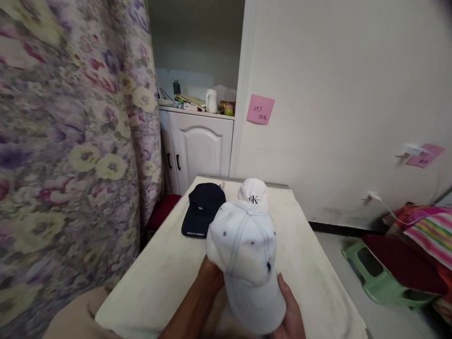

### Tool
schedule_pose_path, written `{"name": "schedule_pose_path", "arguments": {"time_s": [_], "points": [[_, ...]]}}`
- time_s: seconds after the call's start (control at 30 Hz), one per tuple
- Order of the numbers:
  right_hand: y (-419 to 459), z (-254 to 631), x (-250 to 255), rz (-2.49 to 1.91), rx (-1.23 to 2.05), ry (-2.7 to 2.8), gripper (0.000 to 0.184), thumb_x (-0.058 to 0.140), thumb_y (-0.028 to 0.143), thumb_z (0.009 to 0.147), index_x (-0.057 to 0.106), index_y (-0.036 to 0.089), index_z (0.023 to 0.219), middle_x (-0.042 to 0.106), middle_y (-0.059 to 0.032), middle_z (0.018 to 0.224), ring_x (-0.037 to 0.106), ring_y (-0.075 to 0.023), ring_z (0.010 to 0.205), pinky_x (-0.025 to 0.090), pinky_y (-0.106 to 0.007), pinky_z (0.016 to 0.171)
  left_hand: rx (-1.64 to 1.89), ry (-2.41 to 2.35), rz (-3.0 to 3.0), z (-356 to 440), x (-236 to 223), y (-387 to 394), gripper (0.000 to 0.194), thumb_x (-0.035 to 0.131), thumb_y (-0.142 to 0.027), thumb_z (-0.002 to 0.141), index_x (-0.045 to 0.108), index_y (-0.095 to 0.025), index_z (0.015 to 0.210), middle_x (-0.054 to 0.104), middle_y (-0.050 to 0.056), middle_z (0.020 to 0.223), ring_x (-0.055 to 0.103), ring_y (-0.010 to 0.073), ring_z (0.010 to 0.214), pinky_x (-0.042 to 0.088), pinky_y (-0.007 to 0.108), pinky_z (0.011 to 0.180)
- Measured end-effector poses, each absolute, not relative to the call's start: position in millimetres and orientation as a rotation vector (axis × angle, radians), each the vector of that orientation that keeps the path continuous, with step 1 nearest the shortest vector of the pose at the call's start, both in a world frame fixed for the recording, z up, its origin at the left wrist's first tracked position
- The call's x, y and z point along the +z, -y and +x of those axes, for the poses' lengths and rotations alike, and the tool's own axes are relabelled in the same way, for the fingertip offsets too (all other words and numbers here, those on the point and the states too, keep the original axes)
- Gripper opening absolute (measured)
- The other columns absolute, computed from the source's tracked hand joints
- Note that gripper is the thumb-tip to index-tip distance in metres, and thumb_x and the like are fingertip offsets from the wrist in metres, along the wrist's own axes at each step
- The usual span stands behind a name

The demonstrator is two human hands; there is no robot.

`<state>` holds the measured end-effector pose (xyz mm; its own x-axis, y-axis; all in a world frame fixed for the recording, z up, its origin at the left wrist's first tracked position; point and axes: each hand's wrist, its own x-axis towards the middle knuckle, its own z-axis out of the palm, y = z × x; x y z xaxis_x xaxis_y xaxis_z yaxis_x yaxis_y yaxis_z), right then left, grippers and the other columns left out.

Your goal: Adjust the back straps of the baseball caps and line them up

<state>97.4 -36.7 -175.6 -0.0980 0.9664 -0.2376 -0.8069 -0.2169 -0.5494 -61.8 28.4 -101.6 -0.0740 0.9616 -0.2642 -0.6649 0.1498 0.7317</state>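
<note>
A white baseball cap with a small dark embroidered figure is held up above the table, its brim pointing down toward me. My left hand is at the cap's left lower edge, with its fingers hidden inside or behind the cap. Along the right side of the brim, my right hand grips it, fingers mostly underneath. Beyond the held cap lies a second white cap with dark "CK" lettering, partly covered from view. To the left, a navy cap rests with its brim toward me.
The caps are over a table with a cream cloth. A floral curtain hangs close on the left. Behind stands a white cabinet with a white jug on top. At right, a green stool stands near a wall with a plugged-in cable.
</note>
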Motion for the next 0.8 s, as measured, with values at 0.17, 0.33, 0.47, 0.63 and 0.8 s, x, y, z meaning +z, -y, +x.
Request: {"name": "schedule_pose_path", "arguments": {"time_s": [0.17, 0.33, 0.47, 0.63, 0.8], "points": [[36.4, 93.3, -173.7, -0.632, 1.649, 0.318, 0.039, 0.066, 0.056, 0.082, 0.076, 0.023, 0.101, 0.078, -0.0089, 0.105, 0.07, -0.0328, 0.107, 0.054, -0.05, 0.096, 1.326, -0.83, 0.412, -54.8, -119.9, -24.4, 0.022, 0.08, -0.026, 0.065, 0.077, -0.016, 0.084, 0.078, 0.008, 0.077, 0.07, 0.0342, 0.092, 0.058, 0.041, 0.078], [38.7, 85.2, -170.3, -0.627, 1.657, 0.28, 0.042, 0.065, 0.055, 0.083, 0.074, 0.022, 0.107, 0.076, -0.0089, 0.112, 0.068, -0.0327, 0.11, 0.055, -0.049, 0.096, 1.549, -0.947, 0.539, -55.0, -130.4, -19.9, 0.024, 0.082, -0.027, 0.06, 0.075, -0.015, 0.079, 0.078, 0.007, 0.077, 0.07, 0.0318, 0.09, 0.058, 0.037, 0.077], [40.3, 82.4, -166.3, -0.623, 1.647, 0.247, 0.043, 0.063, 0.056, 0.084, 0.075, 0.022, 0.107, 0.076, -0.0089, 0.111, 0.069, -0.0331, 0.108, 0.053, -0.05, 0.097, 1.581, -0.946, 0.569, -53.6, -119.9, -17.4, 0.022, 0.079, -0.032, 0.064, 0.075, -0.015, 0.077, 0.078, 0.009, 0.081, 0.069, 0.031, 0.086, 0.058, 0.037, 0.074], [40.8, 88.8, -170.0, -0.64, 1.624, 0.281, 0.043, 0.064, 0.058, 0.083, 0.075, 0.024, 0.107, 0.077, -0.0074, 0.11, 0.068, -0.0324, 0.11, 0.052, -0.049, 0.1, 1.539, -0.975, 0.666, -53.3, -111.6, -15.2, 0.024, 0.083, -0.025, 0.058, 0.077, -0.014, 0.079, 0.079, 0.01, 0.081, 0.069, 0.0357, 0.093, 0.058, 0.038, 0.077], [39.3, 99.2, -169.9, -0.653, 1.608, 0.277, 0.044, 0.067, 0.059, 0.08, 0.076, 0.024, 0.104, 0.077, -0.0064, 0.112, 0.065, -0.0319, 0.117, 0.052, -0.047, 0.1, 1.459, -0.93, 0.601, -47.7, -118.3, -18.6, 0.028, 0.08, -0.012, 0.06, 0.077, -0.017, 0.087, 0.08, 0.009, 0.089, 0.068, 0.0368, 0.104, 0.057, 0.039, 0.085]]}}
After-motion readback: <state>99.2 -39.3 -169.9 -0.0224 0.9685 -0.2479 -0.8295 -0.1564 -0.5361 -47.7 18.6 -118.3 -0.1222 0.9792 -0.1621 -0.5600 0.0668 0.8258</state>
